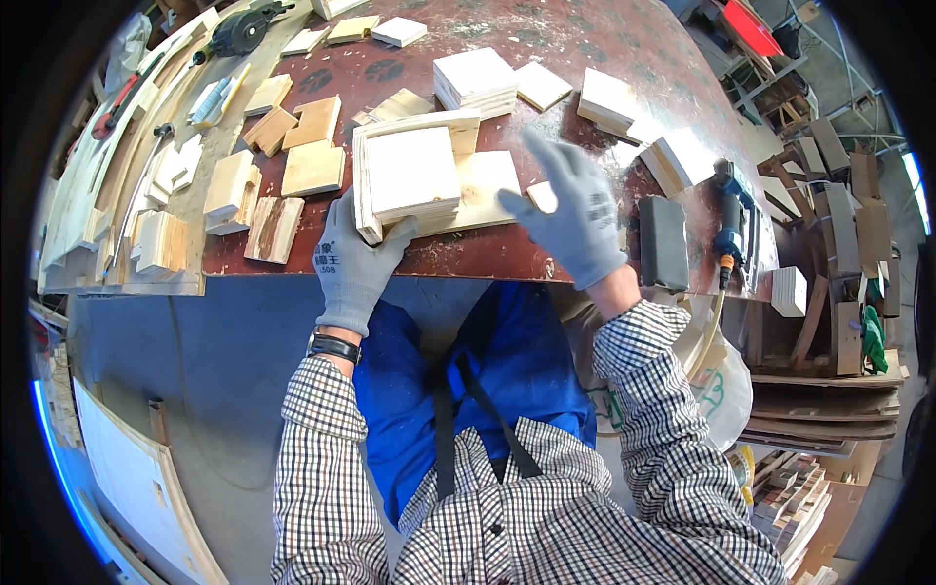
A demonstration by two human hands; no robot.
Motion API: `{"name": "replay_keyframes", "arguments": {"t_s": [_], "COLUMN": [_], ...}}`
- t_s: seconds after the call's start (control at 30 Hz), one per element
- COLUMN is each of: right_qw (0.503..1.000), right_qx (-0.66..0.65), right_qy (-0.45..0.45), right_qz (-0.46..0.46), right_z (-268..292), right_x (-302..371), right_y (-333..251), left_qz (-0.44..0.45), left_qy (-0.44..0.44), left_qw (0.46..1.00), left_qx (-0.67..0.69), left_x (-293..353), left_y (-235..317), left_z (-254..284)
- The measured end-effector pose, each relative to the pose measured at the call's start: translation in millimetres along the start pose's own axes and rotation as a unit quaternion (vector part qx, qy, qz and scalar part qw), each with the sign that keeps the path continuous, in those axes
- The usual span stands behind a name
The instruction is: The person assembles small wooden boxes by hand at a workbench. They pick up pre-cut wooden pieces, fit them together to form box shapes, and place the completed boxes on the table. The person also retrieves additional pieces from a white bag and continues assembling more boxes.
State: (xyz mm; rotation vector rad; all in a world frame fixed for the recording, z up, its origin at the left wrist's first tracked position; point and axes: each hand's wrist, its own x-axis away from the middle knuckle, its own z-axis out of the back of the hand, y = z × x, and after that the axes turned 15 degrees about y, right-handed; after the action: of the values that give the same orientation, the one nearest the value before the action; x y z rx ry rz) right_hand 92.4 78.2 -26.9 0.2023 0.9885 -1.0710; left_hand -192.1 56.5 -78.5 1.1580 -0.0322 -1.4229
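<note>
At the front edge of the table, my gloved left hand grips the left end of a wooden piece built from pale plywood blocks. Its thumb presses the near side of a square plywood block, which sits on a longer flat board. A plywood strip stands along the left side. My gloved right hand is raised beside the board's right end, fingers apart, with nothing visible in it. A small pale wood scrap lies partly behind that hand.
Stacked plywood squares and loose blocks lie around on the red table. At the right are a dark grey block and an air nailer with a hose. A circular saw stands far left.
</note>
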Motion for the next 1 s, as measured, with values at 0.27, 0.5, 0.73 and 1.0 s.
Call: {"name": "replay_keyframes", "arguments": {"t_s": [0.27,0.5,0.73,1.0], "right_qw": [0.985,0.983,0.993,0.998], "right_qx": [0.089,0.092,0.043,0.042], "right_qy": [-0.139,-0.152,-0.080,-0.024], "right_qz": [0.051,0.053,0.069,-0.045], "right_z": [-48,-39,-24,58], "right_x": [-10,-9,10,40], "right_y": [-59,-56,-45,-12], "left_qz": [0.060,0.053,0.051,0.057], "left_qy": [-0.013,-0.017,-0.029,-0.060], "left_qw": [0.998,0.997,0.996,0.992], "left_qx": [0.024,0.053,0.068,0.100], "left_x": [-2,2,2,1], "left_y": [6,-6,-16,-10], "left_z": [1,-5,-6,2]}}
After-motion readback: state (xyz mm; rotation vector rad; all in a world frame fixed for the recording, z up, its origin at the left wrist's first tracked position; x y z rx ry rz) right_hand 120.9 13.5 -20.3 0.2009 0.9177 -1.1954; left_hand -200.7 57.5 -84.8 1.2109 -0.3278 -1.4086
